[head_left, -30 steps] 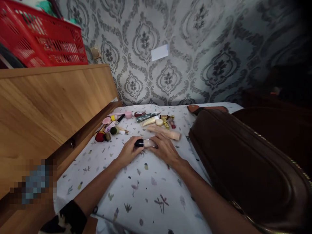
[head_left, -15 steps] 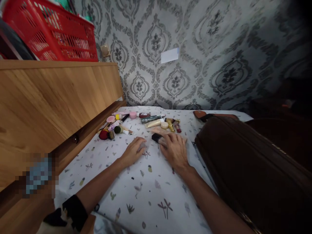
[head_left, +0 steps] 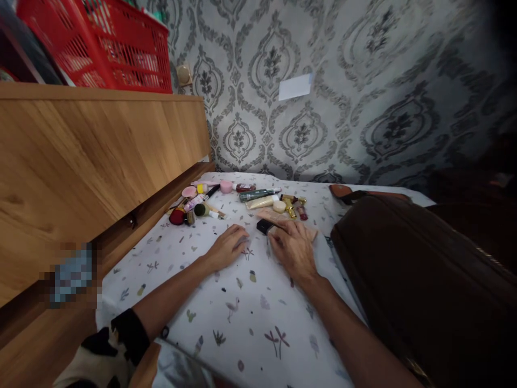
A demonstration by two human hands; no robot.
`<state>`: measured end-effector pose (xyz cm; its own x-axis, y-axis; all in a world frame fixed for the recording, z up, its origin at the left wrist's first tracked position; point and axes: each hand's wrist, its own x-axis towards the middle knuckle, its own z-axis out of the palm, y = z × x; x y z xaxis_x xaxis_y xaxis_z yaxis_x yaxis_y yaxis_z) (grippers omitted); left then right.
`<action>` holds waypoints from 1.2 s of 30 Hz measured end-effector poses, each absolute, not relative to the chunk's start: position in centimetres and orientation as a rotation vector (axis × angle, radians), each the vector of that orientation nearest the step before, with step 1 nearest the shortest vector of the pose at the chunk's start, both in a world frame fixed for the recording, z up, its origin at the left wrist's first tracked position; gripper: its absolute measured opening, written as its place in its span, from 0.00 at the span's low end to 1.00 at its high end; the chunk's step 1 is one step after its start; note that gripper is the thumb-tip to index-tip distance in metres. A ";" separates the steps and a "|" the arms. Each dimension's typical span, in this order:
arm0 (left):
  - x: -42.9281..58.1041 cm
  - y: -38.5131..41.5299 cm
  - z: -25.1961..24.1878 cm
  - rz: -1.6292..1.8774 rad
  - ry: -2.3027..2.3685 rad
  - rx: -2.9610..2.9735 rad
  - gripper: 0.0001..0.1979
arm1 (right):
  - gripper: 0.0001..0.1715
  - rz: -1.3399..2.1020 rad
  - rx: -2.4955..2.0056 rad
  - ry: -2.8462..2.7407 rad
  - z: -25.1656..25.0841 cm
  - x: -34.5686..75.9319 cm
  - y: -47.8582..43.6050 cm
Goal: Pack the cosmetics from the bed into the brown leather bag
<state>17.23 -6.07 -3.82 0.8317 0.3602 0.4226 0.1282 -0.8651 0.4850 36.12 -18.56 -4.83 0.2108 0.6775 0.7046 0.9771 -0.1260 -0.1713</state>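
My right hand (head_left: 294, 248) lies on the patterned sheet (head_left: 242, 307) with its fingers closed over a small clear bottle with a black cap (head_left: 264, 227); only the cap end shows. A beige tube (head_left: 283, 220) lies just behind that hand. My left hand (head_left: 229, 246) rests on the sheet a little to the left, fingers loosely curled and holding nothing. Beyond both hands lies a row of cosmetics (head_left: 242, 196): brushes, sponges, tubes and small bottles.
A wooden cabinet (head_left: 81, 167) with a partly open drawer stands along the left, a red basket (head_left: 105, 46) on top. A large brown leather bag (head_left: 420, 285) fills the right side. Patterned wallpaper (head_left: 323, 97) closes the back.
Both hands held the black-capped bottle together a second ago. My left hand has let go and rests apart. My right hand has carried the bottle a little to the right.
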 end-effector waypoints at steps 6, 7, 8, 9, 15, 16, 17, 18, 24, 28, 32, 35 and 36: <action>18.4 -4.7 -3.1 0.727 0.326 2.657 0.10 | 0.08 -0.626 -1.861 -1.651 -5.1 36.4 -18.3; 19.3 -3.9 -2.5 0.728 0.370 2.697 0.11 | 0.07 -0.631 -1.863 -1.653 -5.1 36.5 -18.2; 20.3 -3.1 -1.9 0.733 0.435 2.735 0.12 | 0.07 -0.635 -1.861 -1.653 -5.2 36.5 -18.2; 21.5 -2.1 -1.2 0.733 0.531 2.773 0.13 | 0.07 -0.638 -1.855 -1.652 -5.3 36.5 -18.1; 29.0 3.3 0.2 0.650 0.830 2.833 0.23 | 0.08 -0.606 -1.831 -1.648 -5.5 36.7 -18.1; 29.7 3.7 -0.1 0.623 0.857 2.836 0.23 | 0.08 -0.594 -1.833 -1.646 -5.5 36.8 -18.1; 30.2 3.9 -0.5 0.591 0.878 2.841 0.24 | 0.09 -0.582 -1.837 -1.646 -5.5 36.8 -18.2; 30.5 4.0 -1.0 0.559 0.893 2.848 0.24 | 0.09 -0.570 -1.841 -1.647 -5.5 36.8 -18.2; 30.4 3.7 -2.0 0.485 0.921 2.922 0.22 | 0.08 -0.509 -1.854 -1.648 -5.3 36.7 -18.5; 30.4 4.7 -0.8 0.478 0.927 2.968 0.17 | 0.07 -0.544 -1.827 -1.622 -5.3 36.6 -18.4; 31.1 6.9 0.3 0.432 0.988 2.998 0.19 | 0.06 -0.566 -1.829 -1.607 -5.3 36.4 -18.4; 32.4 8.7 1.2 0.302 0.988 3.038 0.27 | 0.06 -0.579 -1.831 -1.598 -5.4 36.4 -18.4; 33.0 9.2 1.6 0.232 0.957 3.060 0.29 | 0.06 -0.582 -1.827 -1.595 -5.5 36.5 -18.4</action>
<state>33.04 9.24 1.61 0.8126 0.5608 0.1587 0.5712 -0.8204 -0.0263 36.46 -18.41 -5.47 0.1668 0.7013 0.6931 0.9829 -0.0622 -0.1735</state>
